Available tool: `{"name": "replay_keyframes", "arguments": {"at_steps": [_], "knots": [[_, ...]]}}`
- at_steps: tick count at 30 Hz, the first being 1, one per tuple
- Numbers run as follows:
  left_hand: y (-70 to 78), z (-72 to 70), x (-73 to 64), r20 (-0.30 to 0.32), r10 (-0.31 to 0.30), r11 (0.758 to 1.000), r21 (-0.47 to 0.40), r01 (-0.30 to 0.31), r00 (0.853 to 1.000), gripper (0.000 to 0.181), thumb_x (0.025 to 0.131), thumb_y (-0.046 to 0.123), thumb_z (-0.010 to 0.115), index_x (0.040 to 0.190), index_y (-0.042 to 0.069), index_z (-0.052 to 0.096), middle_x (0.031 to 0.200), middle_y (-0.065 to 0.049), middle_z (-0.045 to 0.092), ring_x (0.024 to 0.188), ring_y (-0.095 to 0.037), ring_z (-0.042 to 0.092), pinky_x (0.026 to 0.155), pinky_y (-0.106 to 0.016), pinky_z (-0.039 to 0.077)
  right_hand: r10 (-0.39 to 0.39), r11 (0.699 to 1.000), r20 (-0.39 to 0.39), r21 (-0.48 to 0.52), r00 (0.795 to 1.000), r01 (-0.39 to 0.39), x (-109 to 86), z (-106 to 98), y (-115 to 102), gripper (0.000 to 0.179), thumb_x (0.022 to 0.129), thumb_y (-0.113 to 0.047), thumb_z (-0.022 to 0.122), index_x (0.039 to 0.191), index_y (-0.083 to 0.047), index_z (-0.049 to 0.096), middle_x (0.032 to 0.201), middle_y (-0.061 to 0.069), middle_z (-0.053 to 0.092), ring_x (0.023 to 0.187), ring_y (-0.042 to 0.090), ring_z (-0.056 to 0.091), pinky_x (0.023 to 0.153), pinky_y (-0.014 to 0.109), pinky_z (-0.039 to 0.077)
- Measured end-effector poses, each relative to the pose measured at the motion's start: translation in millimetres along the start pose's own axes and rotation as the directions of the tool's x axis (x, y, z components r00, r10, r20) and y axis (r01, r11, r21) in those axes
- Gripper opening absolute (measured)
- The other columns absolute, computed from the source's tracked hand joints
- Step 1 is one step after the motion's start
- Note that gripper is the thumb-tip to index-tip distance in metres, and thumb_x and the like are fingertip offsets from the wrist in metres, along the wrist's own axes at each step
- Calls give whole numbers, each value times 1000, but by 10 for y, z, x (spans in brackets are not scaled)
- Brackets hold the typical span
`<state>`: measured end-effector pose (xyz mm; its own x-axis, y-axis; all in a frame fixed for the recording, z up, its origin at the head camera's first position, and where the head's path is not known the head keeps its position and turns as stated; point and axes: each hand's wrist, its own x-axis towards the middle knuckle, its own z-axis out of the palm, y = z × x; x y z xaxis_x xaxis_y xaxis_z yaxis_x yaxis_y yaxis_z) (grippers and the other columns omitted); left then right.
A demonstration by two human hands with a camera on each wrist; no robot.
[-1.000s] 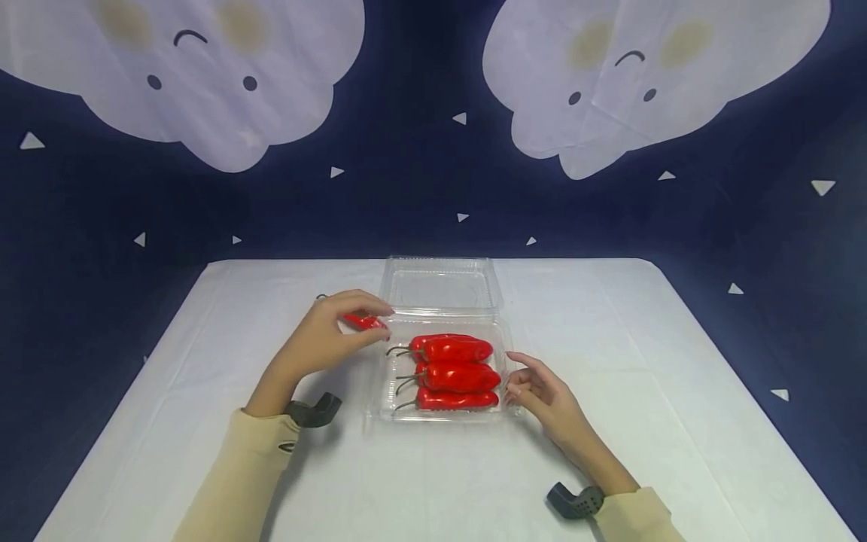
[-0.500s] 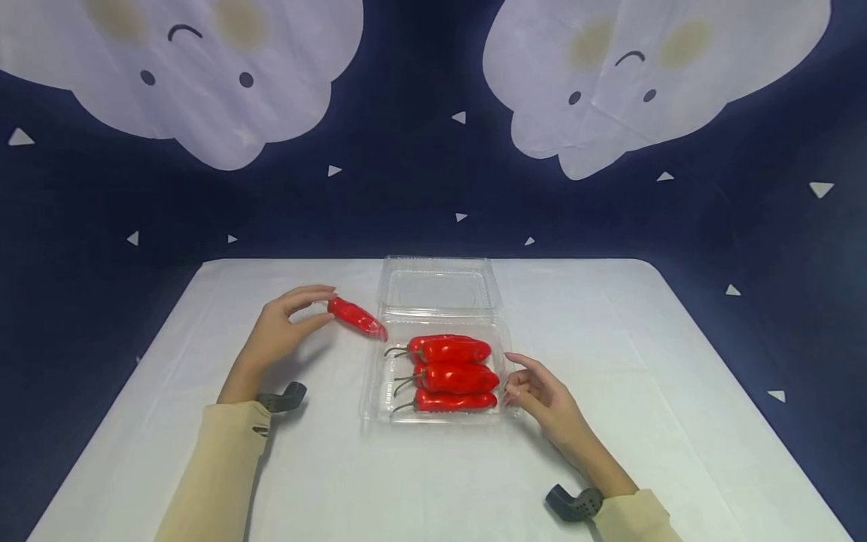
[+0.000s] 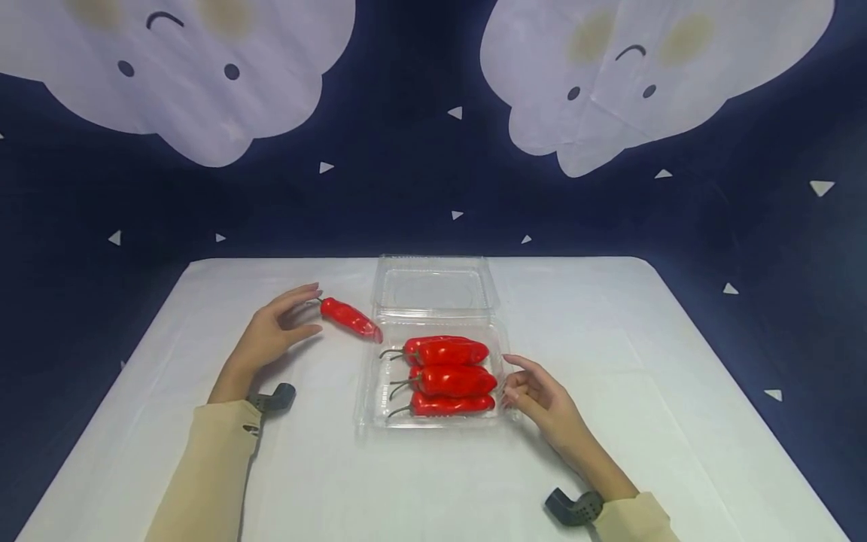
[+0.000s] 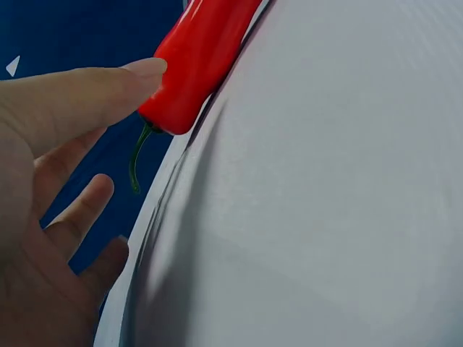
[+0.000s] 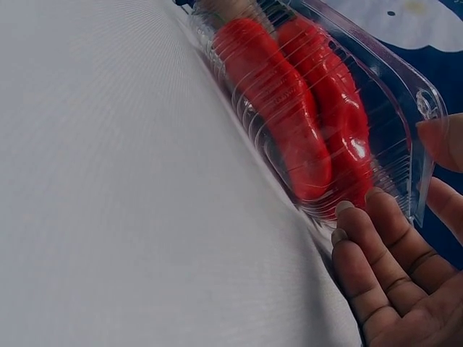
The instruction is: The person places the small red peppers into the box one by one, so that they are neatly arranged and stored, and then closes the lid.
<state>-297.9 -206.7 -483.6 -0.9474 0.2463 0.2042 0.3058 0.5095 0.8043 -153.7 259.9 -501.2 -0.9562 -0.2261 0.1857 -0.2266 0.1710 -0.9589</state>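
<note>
1. Left hand (image 3: 266, 331): your thumb and fingers are spread, with a gap between the fingertips in the head view; no pinch seen.
2. Loose red pepper (image 3: 348, 318): lies slantwise between your left hand and the clear container (image 3: 368, 391), green stem (image 4: 135, 163) toward your fingers, tip at the container's left edge. Cannot tell whether the tip sits on that edge or against it.
3. Left wrist view: your thumb overlaps the pepper's stem end; contact cannot be confirmed.
4. Right hand (image 3: 549, 403): at the container's right side, index finger extended, other fingers bent, fingertips by the ribbed wall. Cannot tell whether you pinch the rim.
5. Packed peppers (image 3: 452, 380): several, red, lying crosswise inside the container, stems toward your left.
6. Clear lid (image 3: 433, 287): open, laid back on the far side.
7. Surroundings: container on a white-covered table (image 3: 609, 324); dark blue backdrop (image 3: 406, 188) with pale clouds (image 3: 650, 135) behind. You wear cream sleeves (image 3: 206, 467).
</note>
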Motion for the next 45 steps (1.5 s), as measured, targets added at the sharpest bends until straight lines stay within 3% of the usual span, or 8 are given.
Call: {"name": "replay_keyframes", "arguments": {"at_steps": [7,15,25,31,39,45], "knots": [[-37,6,87,55,84,996,-4,-84,995,56,83,8,84,136,14,66,157,-4,47,152,-33,26,120,-63,19,-17,1000,25,14,1000,16,-1,11,-4,52,100,-1,62,149,0,45,108,24,61,93,20,68,82,29,60],[-41,-11,243,125,54,999,-5,-54,991,55,84,10,84,136,17,67,151,-5,53,150,-33,30,118,-65,24,19,1000,2,-4,1000,-19,-11,-12,-16,53,99,-2,64,149,-3,47,108,20,61,95,20,68,83,30,60],[-76,-7,231,82,-44,998,-41,47,996,42,81,22,88,121,18,75,131,-2,66,131,-25,53,112,-54,41,-16,1000,-2,-15,1000,16,-11,-34,-34,53,99,1,63,148,1,45,108,22,61,94,20,68,82,29,60],[-117,-38,184,46,-79,995,-59,82,996,38,82,20,88,118,16,77,131,-1,66,127,-23,56,110,-48,45,1,1000,-3,-18,1000,-1,-7,-10,-10,53,99,-1,64,148,-1,46,108,20,62,94,20,68,82,29,60],[-101,-47,157,44,-128,989,-62,131,991,38,84,22,86,120,16,76,134,-4,64,131,-25,53,108,-47,47,15,1000,-2,-9,1000,-15,-9,-11,7,53,98,0,64,148,-1,46,108,21,61,94,20,68,83,30,60],[-108,-50,144,25,-130,989,-67,131,991,40,85,22,86,122,14,75,134,-5,64,130,-26,55,107,-41,48,12,1000,1,-9,1000,-12,-7,-11,-4,53,99,-1,64,149,-2,46,109,21,61,94,21,68,83,31,60]]}}
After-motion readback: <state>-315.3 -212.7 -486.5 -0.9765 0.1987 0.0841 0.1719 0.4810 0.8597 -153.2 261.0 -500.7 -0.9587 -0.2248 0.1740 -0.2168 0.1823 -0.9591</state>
